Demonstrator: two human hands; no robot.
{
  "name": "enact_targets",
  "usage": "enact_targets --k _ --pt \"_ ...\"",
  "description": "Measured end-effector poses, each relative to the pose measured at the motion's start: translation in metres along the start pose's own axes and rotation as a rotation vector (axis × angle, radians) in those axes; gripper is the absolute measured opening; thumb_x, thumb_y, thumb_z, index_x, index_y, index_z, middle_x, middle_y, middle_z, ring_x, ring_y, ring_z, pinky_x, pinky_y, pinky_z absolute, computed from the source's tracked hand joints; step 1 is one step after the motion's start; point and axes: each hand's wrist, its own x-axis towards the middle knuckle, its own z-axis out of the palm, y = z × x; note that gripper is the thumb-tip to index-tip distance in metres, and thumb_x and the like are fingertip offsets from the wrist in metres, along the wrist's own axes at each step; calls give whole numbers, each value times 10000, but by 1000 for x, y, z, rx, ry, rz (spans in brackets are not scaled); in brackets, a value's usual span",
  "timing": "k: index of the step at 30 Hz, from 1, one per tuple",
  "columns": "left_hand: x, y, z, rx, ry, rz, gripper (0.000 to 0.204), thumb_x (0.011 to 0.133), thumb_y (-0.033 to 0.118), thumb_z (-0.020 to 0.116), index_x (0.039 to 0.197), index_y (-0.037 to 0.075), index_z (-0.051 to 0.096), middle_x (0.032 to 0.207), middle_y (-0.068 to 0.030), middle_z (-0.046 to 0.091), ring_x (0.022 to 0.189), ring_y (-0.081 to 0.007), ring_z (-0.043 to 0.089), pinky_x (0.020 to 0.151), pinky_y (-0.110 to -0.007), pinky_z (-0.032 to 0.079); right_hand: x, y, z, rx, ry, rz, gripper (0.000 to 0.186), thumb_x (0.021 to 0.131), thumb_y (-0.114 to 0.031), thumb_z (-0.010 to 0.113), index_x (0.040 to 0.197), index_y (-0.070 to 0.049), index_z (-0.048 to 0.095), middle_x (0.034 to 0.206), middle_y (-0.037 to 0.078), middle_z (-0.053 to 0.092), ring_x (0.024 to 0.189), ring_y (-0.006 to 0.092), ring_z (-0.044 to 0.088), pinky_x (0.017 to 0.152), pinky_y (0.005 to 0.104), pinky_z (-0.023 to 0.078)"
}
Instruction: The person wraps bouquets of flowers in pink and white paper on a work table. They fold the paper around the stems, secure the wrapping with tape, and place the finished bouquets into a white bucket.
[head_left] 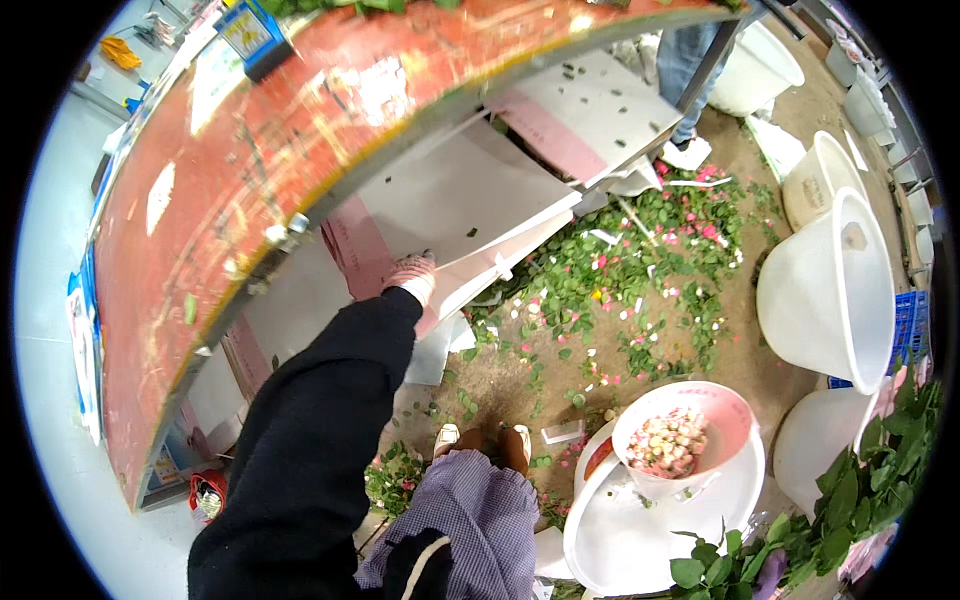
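My left hand (412,276), in a pink-and-white striped glove, reaches under the red worktable (290,130). Its fingers close on the edge of a white sheet with a pink band (445,200), which looks like card or stiff paper. This sheet lies on a stack, and the edges of lower sheets (490,270) fan out beside the hand. A second stack of similar sheets (590,110) sits farther along, with loose leaves on top. My right hand does not show; a small purple thing (771,575) sits among leaves at the lower right, too cut off to name.
Leaves and petals (640,260) litter the floor. A pink-and-white bucket (735,425) of flower heads (668,443) stands on a white lid (650,550). Large white tubs (815,290) line the right, near leafy stems (850,490). Beyond the table, another person's leg (680,70) shows.
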Motion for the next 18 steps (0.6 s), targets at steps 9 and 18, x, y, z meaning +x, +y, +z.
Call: enact_targets --k 9,18 --pt "-152 -290 -335 -1001 -107 411 247 699 123 511 915 80 623 766 -231 600 758 -356 599 675 -428 472 26 -131 -75 46 1 -366 431 820 -201 567 1164 37 464 1116 171 543 986 282 537 850 380 444" --pt "-199 -570 -461 -1035 -219 249 199 643 148 626 799 27 611 641 -68 591 597 -162 553 552 -327 451 66 -254 -113 511 -6 -412 361 870 -182 475 1189 -16 439 1187 143 501 1053 270 496 916 369 392"
